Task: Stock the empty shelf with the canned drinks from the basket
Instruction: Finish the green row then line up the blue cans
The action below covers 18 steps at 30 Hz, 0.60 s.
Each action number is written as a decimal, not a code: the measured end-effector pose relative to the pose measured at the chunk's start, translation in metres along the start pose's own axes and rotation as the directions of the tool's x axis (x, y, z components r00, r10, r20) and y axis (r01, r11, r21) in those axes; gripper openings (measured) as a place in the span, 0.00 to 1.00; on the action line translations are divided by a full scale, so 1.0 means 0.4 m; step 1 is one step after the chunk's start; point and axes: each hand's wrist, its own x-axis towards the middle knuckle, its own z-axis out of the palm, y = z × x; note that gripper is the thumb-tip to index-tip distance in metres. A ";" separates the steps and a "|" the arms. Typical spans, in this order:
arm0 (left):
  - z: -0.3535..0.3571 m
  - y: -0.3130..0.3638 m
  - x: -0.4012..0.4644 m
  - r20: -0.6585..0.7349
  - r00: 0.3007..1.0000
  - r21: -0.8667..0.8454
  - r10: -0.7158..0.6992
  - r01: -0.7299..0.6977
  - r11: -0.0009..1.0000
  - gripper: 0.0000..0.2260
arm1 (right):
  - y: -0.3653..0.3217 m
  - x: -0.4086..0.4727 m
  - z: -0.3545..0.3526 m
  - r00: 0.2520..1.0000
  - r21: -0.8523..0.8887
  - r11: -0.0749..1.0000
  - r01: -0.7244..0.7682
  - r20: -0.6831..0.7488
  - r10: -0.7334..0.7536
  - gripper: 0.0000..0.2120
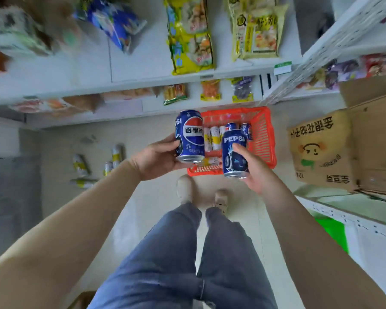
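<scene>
Head view: your left hand [159, 158] grips a blue Pepsi can [190, 136] and your right hand [257, 169] grips a second Pepsi can [234, 153], both above the red basket [263, 139] on the floor, where white-and-yellow cans [214, 138] and blue cans [245, 130] lie.

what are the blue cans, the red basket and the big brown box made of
Blue cans, one in the left hand at, one in the right hand at: likely aluminium, glossy printed walls, bare silvery bottom rims.
Red basket: looks like moulded plastic, uniform orange-red, open lattice walls.
Brown box: corrugated cardboard by its look, matte tan with printed ink and folded flaps.
</scene>
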 end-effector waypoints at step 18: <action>0.146 0.003 -0.523 -0.347 0.800 -0.143 0.489 -0.561 0.816 0.42 | -0.084 -0.372 0.404 0.914 -0.204 0.944 0.260 0.367 -0.172 0.15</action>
